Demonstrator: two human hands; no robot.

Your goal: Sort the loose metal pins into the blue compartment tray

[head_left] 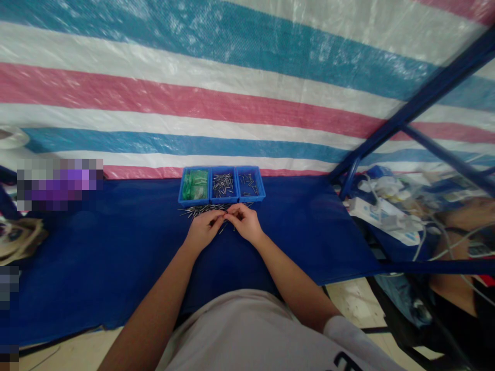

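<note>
My left hand [203, 226] and my right hand [246, 222] meet fingertip to fingertip over the table, both pinched closed around something small and dark that I cannot make out. Just behind the fingers lies a loose pile of thin metal pins [197, 210], partly covered by my hands. Three joined blue bins stand beyond the pile. The left bin [180, 191] holds small green and clear plastic packets [195, 184]. Many short metal pieces [223, 184] fill the middle bin [224, 200], while fewer lie in the right bin [253, 197].
A dark blue cloth [127, 247] covers the table. Behind it hangs a striped plastic sheet [193, 103]. A blue metal frame [371, 139] rises at right, beside a cluttered shelf with a white box [381, 215] and cables. Another person's arm shows at far right.
</note>
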